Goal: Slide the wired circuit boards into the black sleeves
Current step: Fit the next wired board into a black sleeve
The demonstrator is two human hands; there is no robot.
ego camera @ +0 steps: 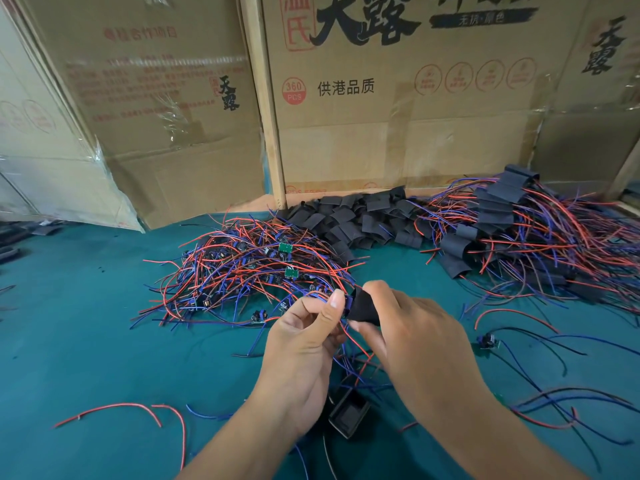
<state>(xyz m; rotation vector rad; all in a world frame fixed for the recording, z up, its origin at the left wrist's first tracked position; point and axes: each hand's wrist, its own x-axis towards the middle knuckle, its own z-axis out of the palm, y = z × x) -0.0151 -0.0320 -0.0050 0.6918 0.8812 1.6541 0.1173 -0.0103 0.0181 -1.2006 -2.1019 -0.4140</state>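
Your right hand (412, 327) pinches a black sleeve (363, 308) above the green table (86, 341). Your left hand (304, 337) pinches the board's wires (353, 341) at the sleeve's mouth, near the pile of wired boards (249, 271).

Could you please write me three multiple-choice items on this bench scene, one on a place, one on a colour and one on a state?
1. Where does the pile of empty black sleeves lie?
A. against the cardboard boxes at the back
B. at the table's near edge
C. inside a bin

2. What colour is the table cover?
A. white
B. teal green
C. yellow

3. What is the right hand doing?
A. resting flat
B. pointing
C. pinching a black sleeve

Answers: 1 A, the sleeves are heaped at the foot of the boxes. 2 B, the cloth is teal throughout. 3 C, thumb and fingers grip the sleeve while the left hand holds wires at its mouth.
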